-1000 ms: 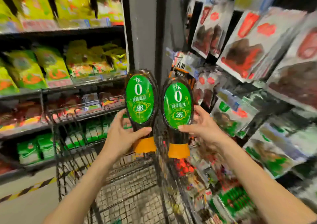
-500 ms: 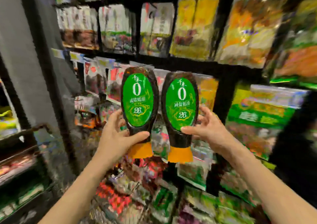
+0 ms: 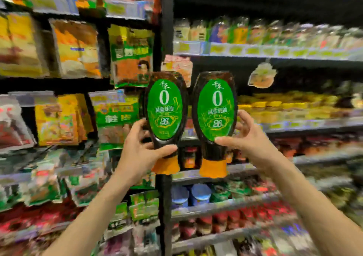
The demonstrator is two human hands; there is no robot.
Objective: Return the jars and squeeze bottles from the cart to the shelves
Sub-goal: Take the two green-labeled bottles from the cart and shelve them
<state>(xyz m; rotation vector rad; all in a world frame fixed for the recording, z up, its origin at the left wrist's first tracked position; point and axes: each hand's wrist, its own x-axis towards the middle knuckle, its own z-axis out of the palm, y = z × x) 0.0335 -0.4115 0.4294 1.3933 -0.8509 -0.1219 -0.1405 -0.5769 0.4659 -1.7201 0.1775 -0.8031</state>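
Observation:
I hold two dark squeeze bottles with green oval labels and orange caps, cap down, side by side in front of me. My left hand (image 3: pixel 137 153) grips the left squeeze bottle (image 3: pixel 165 110) around its lower neck. My right hand (image 3: pixel 249 138) grips the right squeeze bottle (image 3: pixel 216 110) the same way. Both bottles hang in the air in front of a black shelf upright (image 3: pixel 167 32), touching no shelf. The cart is out of view.
Hanging snack and seasoning packets (image 3: pixel 125 59) fill the racks on the left. On the right, shelves (image 3: pixel 275 57) carry rows of bottles, yellow tubs and red-lidded jars (image 3: pixel 225 222); blue-lidded jars (image 3: pixel 200 193) sit lower middle. The surroundings are blurred.
The view has swung right: the cart and hanging meat packets left the frame and the bottle and jar shelves came in. Both hands keep the same grip on the bottles.

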